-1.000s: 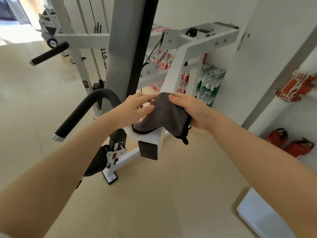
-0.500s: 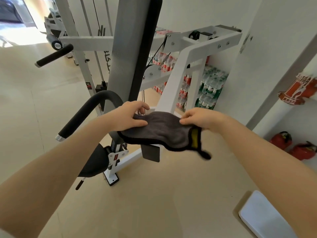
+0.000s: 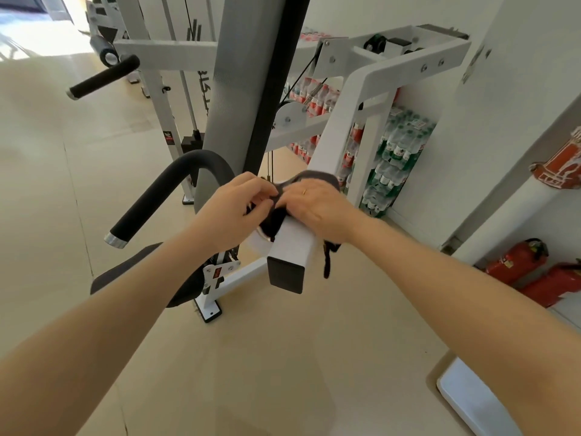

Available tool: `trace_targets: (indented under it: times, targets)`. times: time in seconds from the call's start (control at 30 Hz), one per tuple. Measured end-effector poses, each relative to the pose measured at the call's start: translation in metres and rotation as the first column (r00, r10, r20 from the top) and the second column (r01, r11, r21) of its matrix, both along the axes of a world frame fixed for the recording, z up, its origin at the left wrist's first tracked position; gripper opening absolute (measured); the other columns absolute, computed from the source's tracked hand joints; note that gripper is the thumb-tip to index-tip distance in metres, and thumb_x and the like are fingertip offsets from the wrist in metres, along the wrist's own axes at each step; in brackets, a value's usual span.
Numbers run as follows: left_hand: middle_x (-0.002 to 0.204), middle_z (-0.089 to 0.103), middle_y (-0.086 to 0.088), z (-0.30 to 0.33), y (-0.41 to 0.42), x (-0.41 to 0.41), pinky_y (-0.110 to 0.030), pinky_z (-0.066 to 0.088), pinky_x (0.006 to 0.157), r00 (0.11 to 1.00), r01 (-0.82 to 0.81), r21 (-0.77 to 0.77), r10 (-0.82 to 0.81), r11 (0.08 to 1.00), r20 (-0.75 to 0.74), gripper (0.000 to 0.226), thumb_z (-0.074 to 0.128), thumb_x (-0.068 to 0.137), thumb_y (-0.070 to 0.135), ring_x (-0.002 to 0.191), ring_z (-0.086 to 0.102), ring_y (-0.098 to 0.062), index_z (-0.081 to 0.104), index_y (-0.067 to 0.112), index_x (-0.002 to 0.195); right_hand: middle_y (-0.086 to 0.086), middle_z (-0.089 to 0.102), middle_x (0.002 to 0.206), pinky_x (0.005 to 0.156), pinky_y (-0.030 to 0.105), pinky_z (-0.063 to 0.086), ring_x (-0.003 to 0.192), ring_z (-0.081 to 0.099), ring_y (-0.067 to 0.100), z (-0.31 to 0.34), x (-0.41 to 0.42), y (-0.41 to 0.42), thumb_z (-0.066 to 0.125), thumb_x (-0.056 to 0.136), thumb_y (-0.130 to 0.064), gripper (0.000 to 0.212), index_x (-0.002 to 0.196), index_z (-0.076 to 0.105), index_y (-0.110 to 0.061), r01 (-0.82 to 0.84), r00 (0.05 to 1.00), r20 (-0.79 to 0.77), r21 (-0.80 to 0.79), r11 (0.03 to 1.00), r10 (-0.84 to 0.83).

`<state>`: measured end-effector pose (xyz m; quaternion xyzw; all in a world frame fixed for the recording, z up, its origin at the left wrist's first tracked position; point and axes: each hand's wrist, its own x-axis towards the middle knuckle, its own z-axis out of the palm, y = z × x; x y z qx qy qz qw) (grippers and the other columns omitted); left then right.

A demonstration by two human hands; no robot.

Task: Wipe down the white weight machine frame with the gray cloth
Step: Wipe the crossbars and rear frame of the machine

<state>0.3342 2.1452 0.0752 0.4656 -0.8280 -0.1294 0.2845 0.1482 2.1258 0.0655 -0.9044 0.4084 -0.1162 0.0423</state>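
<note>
Two bare forearms reach in from the near edge over the beige floor (image 3: 251, 372), and the hands meet at the near end of a slanting square tube of the white weight machine frame (image 3: 295, 243), whose open black end faces the camera. The left hand (image 3: 234, 209) curls its fingers and pinches the edge of the gray cloth (image 3: 317, 178), which is bunched on top of the tube. The right hand (image 3: 317, 206), a ring on one finger, lies just beside the left with its fingers bent over the cloth, pressing it onto the tube; a dark tail of the cloth hangs off the tube's right side below the wrist. To the left, a curved black padded handle (image 3: 163, 196) ends in a silver cap, with a dark seat pad (image 3: 138, 278) lower down. Behind the hands rises a tall gray and black upright (image 3: 251, 89). Farther right, shrink-wrapped packs of bottles (image 3: 396, 152) stand against the wall, and two red fire extinguishers (image 3: 534, 272) lie at the right edge. A second black handle (image 3: 103, 77) juts out far left.
</note>
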Motion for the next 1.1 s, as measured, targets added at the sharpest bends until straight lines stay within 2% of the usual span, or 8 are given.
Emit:
trace_targets:
  times: [0.17, 0.27, 0.33, 0.47, 0.67, 0.8, 0.93, 1.1]
  targets:
    - [0.098, 0.058, 0.01, -0.009, 0.006, -0.007, -0.013, 0.041, 0.071, 0.996, -0.012, 0.237, -0.011, 0.971, 0.093, 0.028, 0.048, 0.09, 0.04, 0.081, 0.053, -0.001, 0.057, 0.022, 0.109, 0.007, 0.054, 0.128, 0.107, 0.032, 0.02, 0.124, 0.04, 0.02, -0.001, -0.002, -0.028, 0.027, 0.1, -0.016, 0.036, 0.117, 0.058, -0.012, 0.2, 0.979, -0.046, 0.003, 0.98, -0.2]
    - [0.096, 0.062, 0.011, -0.017, 0.013, -0.011, -0.025, 0.046, 0.081, 0.96, -0.021, 0.278, -0.058, 0.96, 0.274, 0.058, 0.04, 0.077, 0.067, 0.082, 0.057, -0.006, 0.057, 0.023, 0.111, 0.003, 0.054, 0.126, 0.104, 0.027, 0.018, 0.122, 0.039, 0.016, -0.002, 0.001, -0.005, 0.021, 0.095, -0.025, 0.045, 0.119, 0.057, -0.015, 0.068, 0.996, -0.066, 0.05, 0.996, -0.065]
    - [0.089, 0.065, 0.004, -0.018, 0.017, -0.012, -0.031, 0.048, 0.08, 0.92, -0.038, 0.234, -0.057, 0.972, 0.387, 0.075, 0.032, 0.066, 0.077, 0.079, 0.059, -0.013, 0.062, 0.021, 0.104, -0.001, 0.049, 0.133, 0.106, 0.02, 0.012, 0.127, 0.033, 0.011, -0.002, -0.001, 0.016, 0.022, 0.087, -0.029, 0.052, 0.128, 0.052, -0.018, -0.048, 0.999, 0.019, 0.195, 0.98, 0.046]
    - [0.09, 0.063, 0.002, -0.015, 0.019, -0.014, -0.03, 0.049, 0.075, 0.936, -0.095, 0.307, -0.02, 0.947, 0.352, 0.068, 0.043, 0.069, 0.073, 0.081, 0.056, -0.014, 0.063, 0.02, 0.107, -0.006, 0.042, 0.141, 0.107, 0.017, 0.01, 0.13, 0.026, 0.001, 0.007, -0.018, -0.007, 0.031, 0.08, -0.019, 0.056, 0.134, 0.048, -0.02, -0.147, 0.985, 0.142, 0.391, 0.909, 0.098]
    - [0.093, 0.058, 0.008, -0.005, 0.024, -0.027, -0.009, 0.036, 0.064, 0.92, -0.223, 0.392, 0.06, 0.893, 0.387, 0.062, 0.049, 0.072, 0.068, 0.085, 0.054, -0.01, 0.056, 0.026, 0.116, 0.006, 0.048, 0.137, 0.107, 0.021, 0.017, 0.13, 0.036, 0.019, 0.005, -0.053, -0.091, 0.037, 0.098, -0.011, 0.034, 0.128, 0.052, -0.011, -0.055, 0.998, 0.036, 0.156, 0.986, 0.05]
    - [0.084, 0.058, 0.006, 0.0, 0.024, -0.041, -0.014, 0.034, 0.059, 0.879, -0.331, 0.345, 0.154, 0.879, 0.452, 0.052, 0.051, 0.073, 0.068, 0.076, 0.053, -0.009, 0.056, 0.025, 0.101, 0.005, 0.059, 0.117, 0.1, 0.031, 0.027, 0.113, 0.047, 0.019, 0.001, -0.054, -0.099, 0.035, 0.098, -0.02, 0.029, 0.113, 0.059, -0.012, -0.048, 0.999, 0.012, -0.028, 0.998, 0.048]
    - [0.076, 0.055, 0.004, 0.0, 0.031, -0.048, -0.014, 0.028, 0.053, 0.882, -0.411, 0.344, 0.274, 0.844, 0.383, 0.042, 0.056, 0.075, 0.06, 0.066, 0.048, -0.009, 0.06, 0.022, 0.093, 0.001, 0.06, 0.117, 0.1, 0.031, 0.024, 0.113, 0.05, 0.019, -0.01, -0.037, -0.057, 0.029, 0.096, -0.031, 0.038, 0.115, 0.059, -0.018, -0.28, 0.96, -0.033, -0.109, 0.954, 0.278]
    - [0.069, 0.054, 0.004, -0.005, 0.045, -0.053, -0.019, 0.032, 0.054, 0.882, -0.468, 0.328, 0.41, 0.821, 0.232, 0.043, 0.059, 0.068, 0.06, 0.06, 0.046, -0.009, 0.061, 0.019, 0.082, 0.004, 0.065, 0.113, 0.097, 0.036, 0.036, 0.106, 0.058, 0.023, -0.011, -0.03, -0.043, 0.035, 0.094, -0.027, 0.038, 0.118, 0.062, -0.015, -0.509, 0.859, -0.036, -0.165, 0.845, 0.51]
